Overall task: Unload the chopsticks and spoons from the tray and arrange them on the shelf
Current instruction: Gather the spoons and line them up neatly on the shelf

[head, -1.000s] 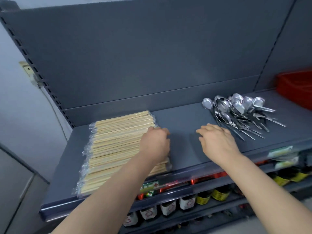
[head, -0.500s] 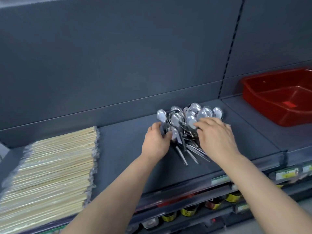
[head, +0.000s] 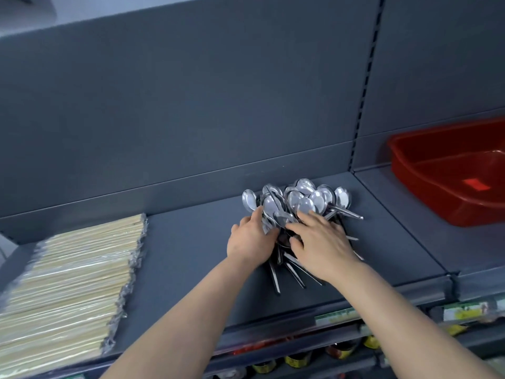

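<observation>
Two bare forearms (head: 191, 310) fill the lower half of the frame - slender and smooth, narrowing to slim wrists. The left hand (head: 247, 242) and right hand (head: 322, 244) are bare as well - uncovered to the fingertips.

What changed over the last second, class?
The left hand left the chopsticks and moved right to hold the spoons; the right hand moved onto them. The spoons got bunched closer. Chopsticks and tray stayed put.
</observation>
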The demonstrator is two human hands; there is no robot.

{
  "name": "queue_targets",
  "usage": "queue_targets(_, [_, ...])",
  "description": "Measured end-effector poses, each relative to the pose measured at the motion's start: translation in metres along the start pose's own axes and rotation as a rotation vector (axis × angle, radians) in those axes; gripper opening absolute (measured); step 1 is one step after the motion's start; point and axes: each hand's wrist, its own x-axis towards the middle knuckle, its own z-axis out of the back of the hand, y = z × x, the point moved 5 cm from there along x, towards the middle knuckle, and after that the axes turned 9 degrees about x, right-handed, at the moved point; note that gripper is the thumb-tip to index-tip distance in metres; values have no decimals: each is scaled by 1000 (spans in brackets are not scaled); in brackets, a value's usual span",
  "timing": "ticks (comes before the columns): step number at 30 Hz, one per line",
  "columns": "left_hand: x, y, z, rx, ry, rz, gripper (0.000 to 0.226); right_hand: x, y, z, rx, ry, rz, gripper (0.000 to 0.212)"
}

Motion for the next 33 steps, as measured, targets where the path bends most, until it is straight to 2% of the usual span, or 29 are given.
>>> queue_targets(7, [1,-17,-8,-54,0,-25,59,2,-24,12,-13,9,-5,43])
queue_targets(10, [4,-3,-6,-276,-26,22,59,0,-23,16,6,-4,16,39])
queue_targets(12, [4,10,-1,-417,-75,76,54,-3,-20,21,22,-70,39,35])
queue_targets(16, [1,24,6,-504,-157,153,32,-9,-12,32,19,-255,71,27])
queue_targets(18, [-1,23,6,-471,-160,158,29,-11,-8,33,32,-310,82,25])
queue_targets(22, [-6,14,4,-289,-128,160,39,-12,0,27,52,-318,126,19])
queue_targets(28, [-7,9,15,-276,-191,105,21,-15,-6,19,-12,-230,70,25])
queue_targets(31, [-9,3,28,-245,-205,35,7,-18,-5,22,46,-265,58,24])
queue_targets(33, [-11,-4,40,-250,-249,-26,10,-19,1,28,155,-313,83,22])
